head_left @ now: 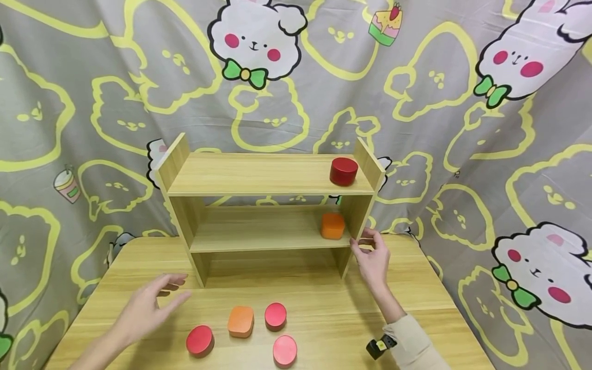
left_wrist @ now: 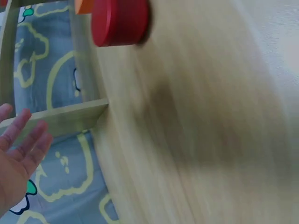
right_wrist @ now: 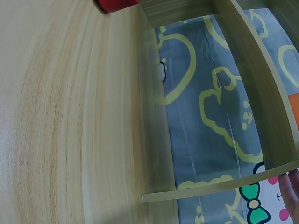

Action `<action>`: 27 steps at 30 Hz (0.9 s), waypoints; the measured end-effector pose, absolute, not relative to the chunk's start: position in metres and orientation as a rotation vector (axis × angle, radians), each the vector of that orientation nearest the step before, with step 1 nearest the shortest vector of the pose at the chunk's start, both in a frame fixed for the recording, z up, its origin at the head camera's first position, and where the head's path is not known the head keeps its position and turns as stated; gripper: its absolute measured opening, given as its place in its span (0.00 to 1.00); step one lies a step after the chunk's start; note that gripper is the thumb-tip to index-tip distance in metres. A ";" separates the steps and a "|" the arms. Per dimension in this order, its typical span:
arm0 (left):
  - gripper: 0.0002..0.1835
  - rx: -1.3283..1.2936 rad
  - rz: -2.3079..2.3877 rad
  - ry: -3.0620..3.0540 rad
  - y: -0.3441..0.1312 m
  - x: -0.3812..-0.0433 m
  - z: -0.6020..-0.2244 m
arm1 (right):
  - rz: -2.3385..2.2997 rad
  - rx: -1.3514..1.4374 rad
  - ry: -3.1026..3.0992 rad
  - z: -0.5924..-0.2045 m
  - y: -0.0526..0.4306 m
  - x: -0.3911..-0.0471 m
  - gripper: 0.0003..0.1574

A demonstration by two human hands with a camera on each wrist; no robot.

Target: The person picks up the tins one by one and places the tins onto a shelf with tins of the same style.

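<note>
A two-tier wooden shelf (head_left: 259, 174) stands on the table. My right hand (head_left: 373, 259) is at its right side panel, fingertips against the outer face just below the middle board; the right wrist view shows the fingers (right_wrist: 292, 193) at the panel's edge. A dark red cylinder (head_left: 344, 171) sits at the right end of the top board, and an orange rounded block (head_left: 333, 226) is below it on the middle board. My left hand (head_left: 148, 303) hovers before the shelf's left leg, fingers spread, holding nothing.
In front of the shelf lie a red cylinder (head_left: 200, 340), an orange rounded block (head_left: 241, 321), a red cylinder (head_left: 275, 316) and a pinkish-red cylinder (head_left: 284, 351). A patterned curtain (head_left: 324, 103) hangs behind the table and along both sides. A black strap device (head_left: 380, 346) is on my right wrist.
</note>
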State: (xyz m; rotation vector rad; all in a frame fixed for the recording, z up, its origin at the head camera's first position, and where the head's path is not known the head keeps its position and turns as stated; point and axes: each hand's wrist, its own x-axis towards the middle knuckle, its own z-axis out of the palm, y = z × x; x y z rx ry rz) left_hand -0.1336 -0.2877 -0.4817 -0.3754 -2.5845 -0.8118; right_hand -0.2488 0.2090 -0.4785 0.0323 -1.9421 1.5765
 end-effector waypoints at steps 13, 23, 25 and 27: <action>0.25 -0.545 -0.471 -2.633 -0.283 -0.107 -0.505 | 1.581 0.039 -1.947 -0.480 0.210 -0.250 0.18; 0.35 -0.672 -0.336 -2.671 -0.283 -0.100 -0.527 | 1.560 0.046 -1.956 -0.482 0.211 -0.250 0.18; 0.36 -0.713 -0.339 -2.662 -0.284 -0.099 -0.533 | 1.554 0.045 -1.959 -0.482 0.211 -0.250 0.18; 0.37 -0.749 -0.337 -2.648 -0.284 -0.099 -0.538 | 1.550 0.042 -1.962 -0.482 0.212 -0.250 0.19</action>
